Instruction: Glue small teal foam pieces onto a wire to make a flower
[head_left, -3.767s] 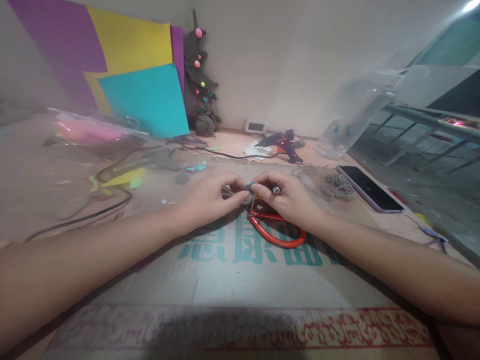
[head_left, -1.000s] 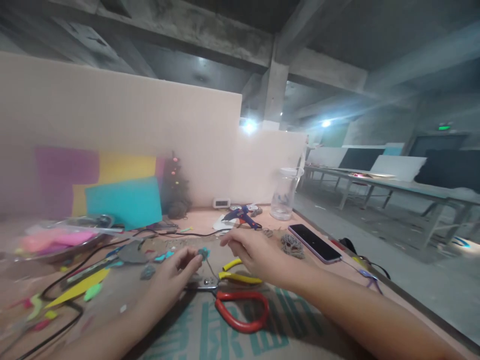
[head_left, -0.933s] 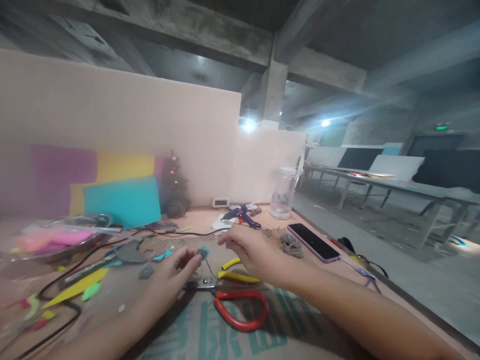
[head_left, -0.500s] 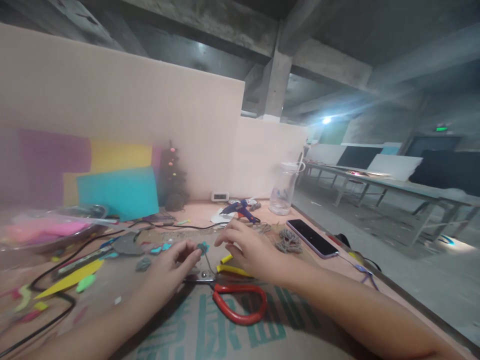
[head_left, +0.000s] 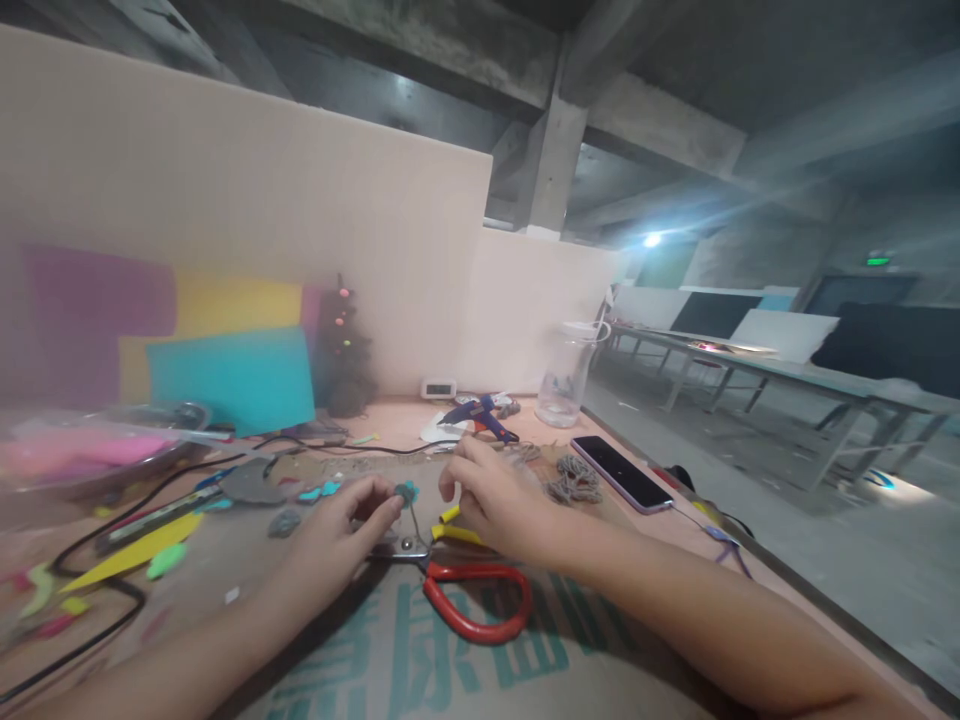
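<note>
My left hand [head_left: 349,525] has thumb and forefinger pinched at the edge of a small teal flower-shaped piece [head_left: 409,492], from which a thin grey cord [head_left: 417,520] hangs. To its right is my right hand [head_left: 487,500], fingers bent and apart, with nothing visible in them. Just below those fingers lie yellow strips [head_left: 456,534], partly covered by the hand. Scissors with red handles [head_left: 480,632] rest on the cardboard [head_left: 360,650]; their blades run beneath my left hand, which hides the tips.
A coil of grey cord [head_left: 576,480] and a phone [head_left: 622,475] lie to the right. Behind are a blue glue gun [head_left: 476,412], a small clock [head_left: 438,389] and a clear jug [head_left: 562,385]. Coloured scraps, a black cable [head_left: 135,592] and a yellow paper piece [head_left: 139,550] cover the left.
My right hand has shifted slightly right, away from the flower piece, and its fingers are more curled. My left hand keeps its pinch. The whole view has moved a little.
</note>
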